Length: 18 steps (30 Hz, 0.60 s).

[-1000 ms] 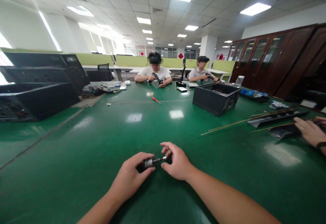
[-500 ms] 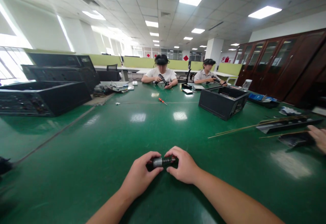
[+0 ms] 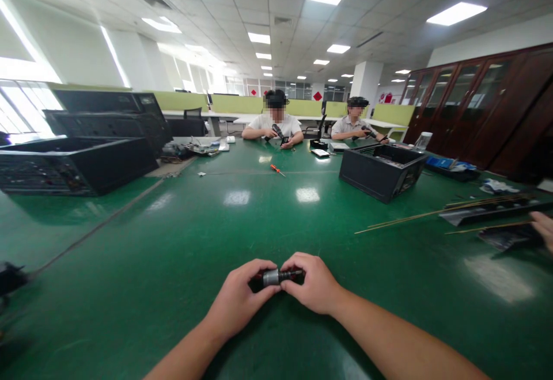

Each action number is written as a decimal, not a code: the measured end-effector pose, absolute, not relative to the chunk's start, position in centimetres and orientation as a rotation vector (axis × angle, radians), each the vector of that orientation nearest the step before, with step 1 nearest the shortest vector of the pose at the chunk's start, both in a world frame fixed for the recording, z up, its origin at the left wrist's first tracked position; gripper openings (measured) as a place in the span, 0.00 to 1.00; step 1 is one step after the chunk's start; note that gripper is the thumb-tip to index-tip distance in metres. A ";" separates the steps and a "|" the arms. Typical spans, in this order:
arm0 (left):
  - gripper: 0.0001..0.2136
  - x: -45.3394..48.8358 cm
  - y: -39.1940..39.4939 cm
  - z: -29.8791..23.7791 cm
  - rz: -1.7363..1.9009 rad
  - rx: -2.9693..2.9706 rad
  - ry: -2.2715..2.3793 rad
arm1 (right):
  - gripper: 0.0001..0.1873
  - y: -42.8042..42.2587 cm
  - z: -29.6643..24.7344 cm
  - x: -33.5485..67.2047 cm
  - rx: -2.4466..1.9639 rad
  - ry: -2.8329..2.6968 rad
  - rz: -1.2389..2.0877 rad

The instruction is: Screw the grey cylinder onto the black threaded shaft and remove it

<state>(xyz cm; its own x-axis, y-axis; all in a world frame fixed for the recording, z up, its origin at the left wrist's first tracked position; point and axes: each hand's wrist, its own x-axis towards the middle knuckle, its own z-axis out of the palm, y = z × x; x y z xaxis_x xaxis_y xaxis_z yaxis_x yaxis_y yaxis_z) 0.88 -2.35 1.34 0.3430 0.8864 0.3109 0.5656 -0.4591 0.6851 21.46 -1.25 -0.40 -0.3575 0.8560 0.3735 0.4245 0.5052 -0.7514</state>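
Note:
A short cylindrical part (image 3: 272,277) with a silver collar and a narrower, ribbed black end lies crosswise between my hands, just above or on the green table. I cannot tell its exact kind. My left hand (image 3: 237,293) is closed round its left end, thumb below and fingers above, and covers much of that end. Curled over the narrow black end is my right hand (image 3: 313,283), its thumb and fingertips closed in beside the silver collar. Small reddish bits show near both hands.
Ahead on the green table (image 3: 199,230) lies an orange screwdriver (image 3: 277,170). Black computer cases stand at left (image 3: 82,164) and right (image 3: 380,171). Thin brass-coloured rods (image 3: 397,220) lie at right by a person's hand (image 3: 543,229). Two people with handheld tools sit opposite.
My right thumb and fingertips have moved in toward the silver collar and closed on the narrow end. The part has shifted slightly right in view, and more of its dark tip shows.

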 end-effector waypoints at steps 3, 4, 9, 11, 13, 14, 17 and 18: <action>0.10 0.8 -2.3 1.1 0.938 2.142 1.281 | 0.10 -1.3 -0.3 21.6 -1.058 -1.978 0.721; 0.10 0.8 -2.3 1.0 0.938 2.140 1.282 | 0.10 -1.3 -0.3 21.7 -1.054 -1.980 0.727; 0.10 0.7 -2.4 0.9 0.939 2.151 1.286 | 0.10 -1.4 0.0 21.8 -1.018 -1.972 0.752; 0.10 0.7 -2.4 0.8 0.954 2.166 1.286 | 0.10 -1.4 0.0 21.8 -1.023 -1.964 0.758; 0.10 0.7 -2.5 0.8 0.970 2.182 1.274 | 0.09 -1.4 0.0 21.7 -1.027 -1.956 0.765; 0.10 0.7 -2.5 0.8 0.975 2.188 1.268 | 0.08 -1.4 -0.1 21.7 -1.025 -1.952 0.768; 0.10 0.7 -2.5 0.8 0.975 2.198 1.256 | 0.07 -1.4 -0.1 21.7 -1.022 -1.940 0.769; 0.10 0.7 -2.5 0.8 0.974 2.200 1.256 | 0.06 -1.4 -0.2 21.7 -1.022 -1.937 0.770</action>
<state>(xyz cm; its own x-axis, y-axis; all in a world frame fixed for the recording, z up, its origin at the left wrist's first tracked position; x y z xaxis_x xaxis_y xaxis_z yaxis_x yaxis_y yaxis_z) 0.70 -2.53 0.76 0.3452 0.8652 0.3637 0.5676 -0.5011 0.6532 21.70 -1.38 -0.17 -0.3561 0.8605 0.3645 0.3756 0.4889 -0.7873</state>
